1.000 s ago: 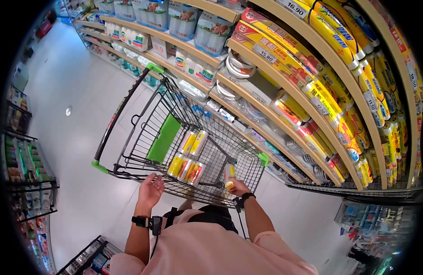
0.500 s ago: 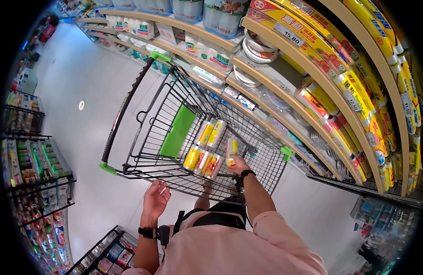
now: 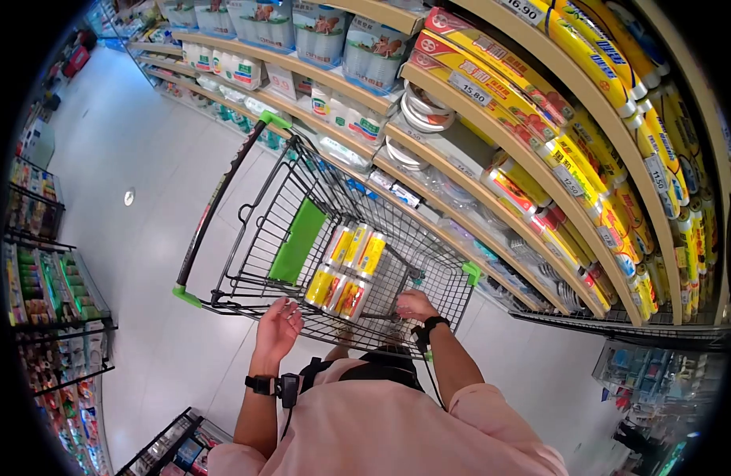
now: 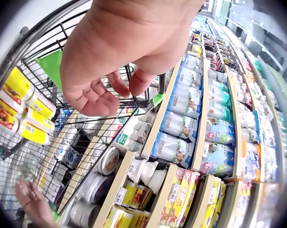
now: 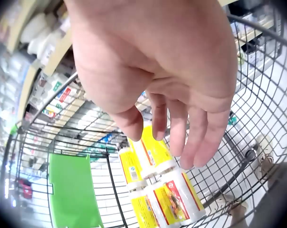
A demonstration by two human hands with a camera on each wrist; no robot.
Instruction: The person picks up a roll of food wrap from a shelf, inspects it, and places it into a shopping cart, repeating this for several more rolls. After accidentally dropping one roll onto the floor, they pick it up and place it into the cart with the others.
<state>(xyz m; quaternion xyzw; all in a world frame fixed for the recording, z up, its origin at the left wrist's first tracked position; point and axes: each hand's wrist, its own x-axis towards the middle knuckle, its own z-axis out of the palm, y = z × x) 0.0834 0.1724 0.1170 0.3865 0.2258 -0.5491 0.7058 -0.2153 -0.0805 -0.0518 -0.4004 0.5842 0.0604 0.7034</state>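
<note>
yellow rolls in wire cart; left hand and right hand slack-fingered, empty, nearby

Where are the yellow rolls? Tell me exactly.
In the head view the yellow rolls lie in the cart basket, right of its green flap, just ahead of the open right hand.

We hold our left hand with loosely curled, empty fingers above the black wire cart, where yellow rolls lie at the left, our right hand shows low down, and stocked shelves run alongside on the right.
</note>
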